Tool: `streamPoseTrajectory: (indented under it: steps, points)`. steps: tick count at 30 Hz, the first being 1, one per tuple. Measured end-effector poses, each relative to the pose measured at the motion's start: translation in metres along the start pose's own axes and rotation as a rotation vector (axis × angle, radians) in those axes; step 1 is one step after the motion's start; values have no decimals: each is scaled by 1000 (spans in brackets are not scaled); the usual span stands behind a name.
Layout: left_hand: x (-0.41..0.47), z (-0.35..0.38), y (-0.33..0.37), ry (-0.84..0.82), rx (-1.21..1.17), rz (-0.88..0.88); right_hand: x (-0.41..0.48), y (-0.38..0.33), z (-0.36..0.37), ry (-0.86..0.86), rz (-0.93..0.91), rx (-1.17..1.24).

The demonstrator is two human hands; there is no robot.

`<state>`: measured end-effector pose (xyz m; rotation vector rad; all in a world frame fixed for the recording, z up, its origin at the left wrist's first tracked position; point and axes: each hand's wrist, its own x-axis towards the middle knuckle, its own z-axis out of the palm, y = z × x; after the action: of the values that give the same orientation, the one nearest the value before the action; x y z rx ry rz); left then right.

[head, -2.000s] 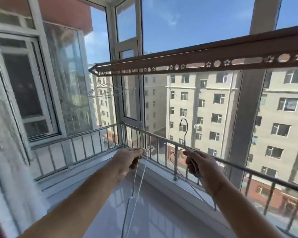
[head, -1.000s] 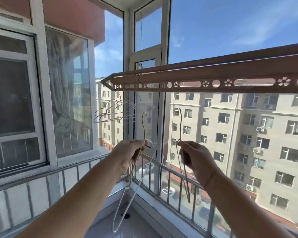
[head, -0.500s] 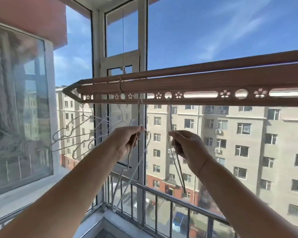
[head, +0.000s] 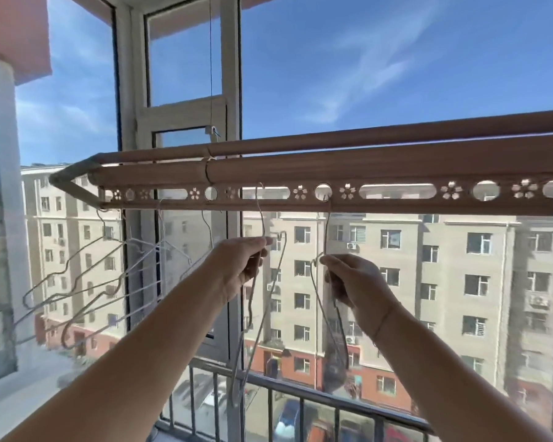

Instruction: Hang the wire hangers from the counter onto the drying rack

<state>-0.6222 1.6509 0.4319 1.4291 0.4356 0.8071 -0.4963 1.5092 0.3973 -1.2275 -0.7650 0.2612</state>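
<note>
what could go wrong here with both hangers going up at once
1. The right hanger, pinched by the right hand, only just hooks the round hole in the drying rack; released early, it might slip out.
2. Whether the left hanger, gripped by the left hand, is through its slot is unclear; it could drop.
3. The hung hangers crowd close by and may tangle.

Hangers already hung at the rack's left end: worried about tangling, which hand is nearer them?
Left. The left hand, gripping one hanger, is just right of the hung hangers; the right hand, gripping another hanger, is farther right.
</note>
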Motion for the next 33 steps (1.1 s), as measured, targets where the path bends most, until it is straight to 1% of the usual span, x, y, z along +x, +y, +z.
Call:
streamPoseTrajectory:
  steps: [3, 7, 11, 15, 19, 22, 29, 31, 33]
  points:
    - [8, -1, -8, -19, -9, -16, 3, 8, 0, 28, 4, -39]
    - [14, -1, -15, -47, -41, -27, 6, 13, 1, 30, 9, -5]
    - [18, -6, -18, -60, -18, -49, 7, 16, 1, 26, 23, 24]
    - [17, -11, -19, -46, -45, -53, 6, 17, 3, 20, 48, 87]
    - [15, -18, -22, -44, -71, -45, 3, 17, 5, 30, 47, 93]
    - [13, -28, -32, -2, -127, -64, -2, 17, 5, 50, 55, 101]
    - [-2, -49, -78, 67, -89, -91, -18, 43, -11, 134, 110, 99]
    - [-9, -52, -101, 95, -56, -133, -25, 58, -19, 157, 145, 68]
    - [-18, -51, -126, 89, -30, -197, -36, 77, -29, 147, 187, 36]
